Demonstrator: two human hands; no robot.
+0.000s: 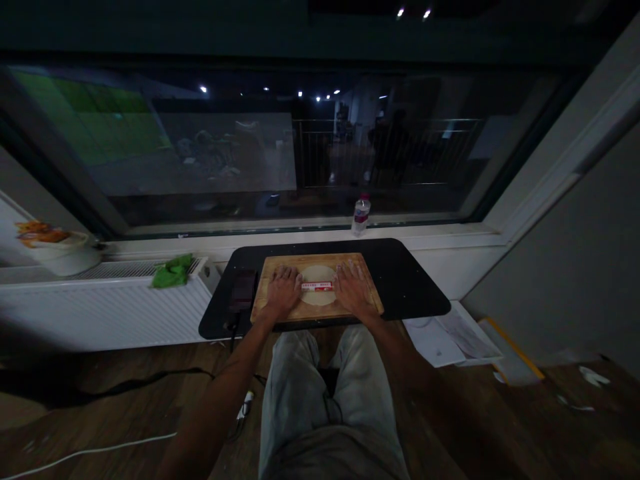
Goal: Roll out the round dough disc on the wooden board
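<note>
A pale round sheet of dough (pixel 319 301) lies flat on a wooden cutting board (pixel 314 259). Across its middle rests a slim red-and-white printed roll (pixel 317 287), crosswise. My left hand (pixel 284 290) lies over the roll's left end, palm down, with fingers stretched forward. My right hand (pixel 353 287) covers the other end the same way, its fingers spread. Whitish powder shows on the fingers of both hands. The roll's ends are hidden beneath my hands.
The board sits on a black table (pixel 415 287) with rounded corners. A dark flat device (pixel 243 288) with a cable lies left of the board. Behind, a bottle (pixel 361 215) stands on the windowsill. A green cloth (pixel 173 271) lies on the radiator (pixel 150 313). Papers (pixel 440 343) are at right.
</note>
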